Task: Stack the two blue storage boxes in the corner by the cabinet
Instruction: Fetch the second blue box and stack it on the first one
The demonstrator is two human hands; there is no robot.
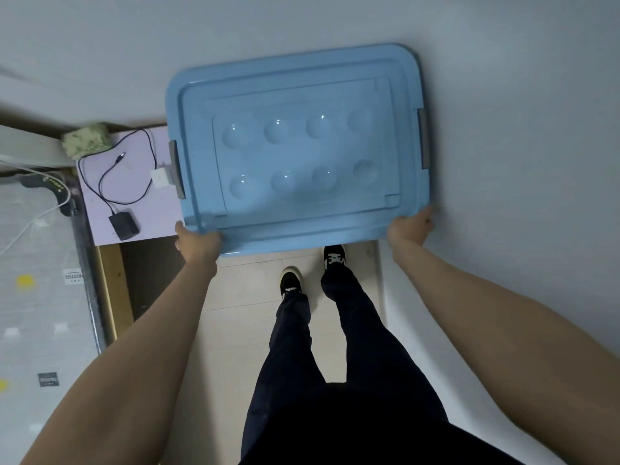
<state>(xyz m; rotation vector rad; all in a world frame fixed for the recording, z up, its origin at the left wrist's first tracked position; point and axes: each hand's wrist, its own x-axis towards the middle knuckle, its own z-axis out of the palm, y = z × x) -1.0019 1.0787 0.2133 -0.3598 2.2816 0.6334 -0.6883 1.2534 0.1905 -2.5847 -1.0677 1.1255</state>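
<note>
A blue storage box [295,152] fills the middle of the head view, seen from above, its dimpled lid up and grey latches at both short ends. It sits in the corner against white walls. My left hand [198,243] grips the near left corner of the box. My right hand [411,226] grips the near right corner, next to the wall. Whatever lies beneath this box is hidden, so a second box cannot be seen.
A low lilac cabinet top [100,209] stands left of the box, carrying a black adapter [123,225] with cable, a white plug [160,177] and a green sponge [86,139]. A bed [33,263] lies further left. My feet [312,270] stand on pale floor below the box.
</note>
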